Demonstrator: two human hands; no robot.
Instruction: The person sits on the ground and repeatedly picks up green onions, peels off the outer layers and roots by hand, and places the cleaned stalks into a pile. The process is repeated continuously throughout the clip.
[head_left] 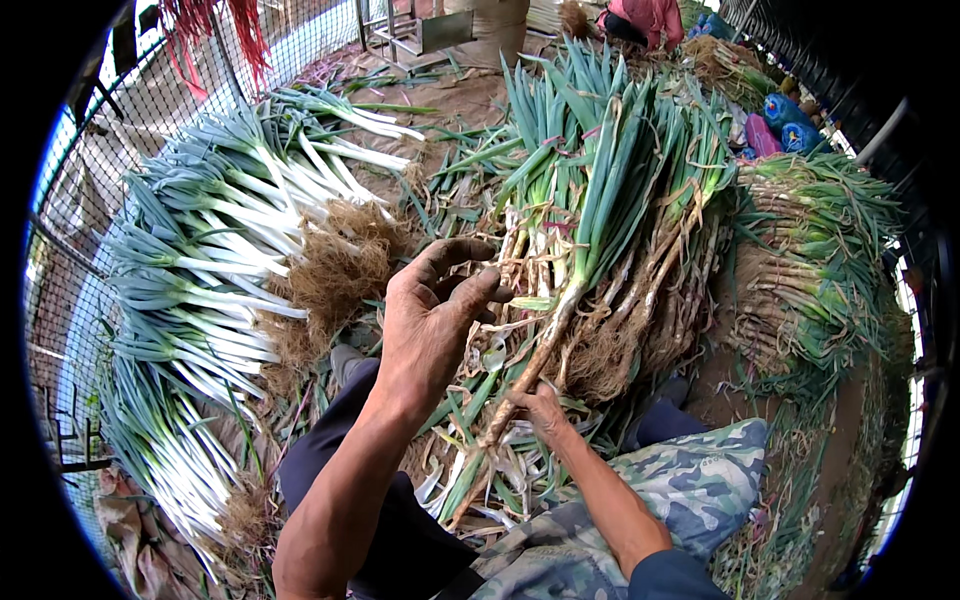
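A long leek with a brown, unpeeled shank slants across the middle, green leaves pointing away. Its lower shank is gripped by my right hand, fingers wrapped round it. My left hand is raised just left of the stalk, fingers curled toward the thumb; dry shreds show by the fingertips, but what they pinch is unclear. Behind lies a heap of unpeeled leeks with dry outer leaves and matted roots. On the left, cleaned leeks with white shanks lie in a fanned pile, their brown roots turned inward.
More leeks are stacked at the right. Peeled leaf scraps litter the ground between my legs. Camouflage cloth covers my lap. Netting bounds the left side. Farther back are a metal stand, blue bundles and another person.
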